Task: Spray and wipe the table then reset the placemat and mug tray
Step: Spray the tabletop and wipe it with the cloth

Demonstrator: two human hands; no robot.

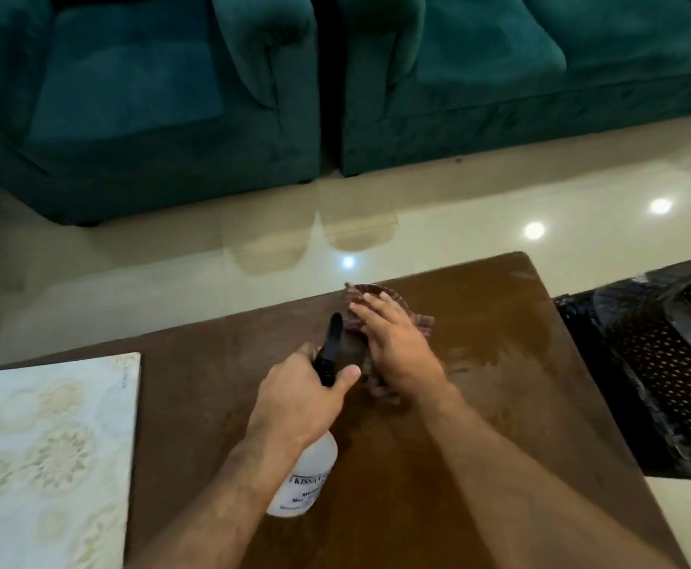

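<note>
On brown table (438,466), left hand (298,400) gripping white spray bottle (309,482); right hand (393,342) flat on striped cloth (422,322)

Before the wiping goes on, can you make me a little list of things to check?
1. Cloth under the right hand, flat fingers pressing it: ok.
2. Spray bottle in the left hand, firm grip round its black top: ok.
3. Table wet beside the cloth: ok, a damp sheen shows.
4. Placemat off the spot being wiped: ok, it lies at the left.
5. Mug tray ready to put back: cannot tell, no mugs in view.
</note>
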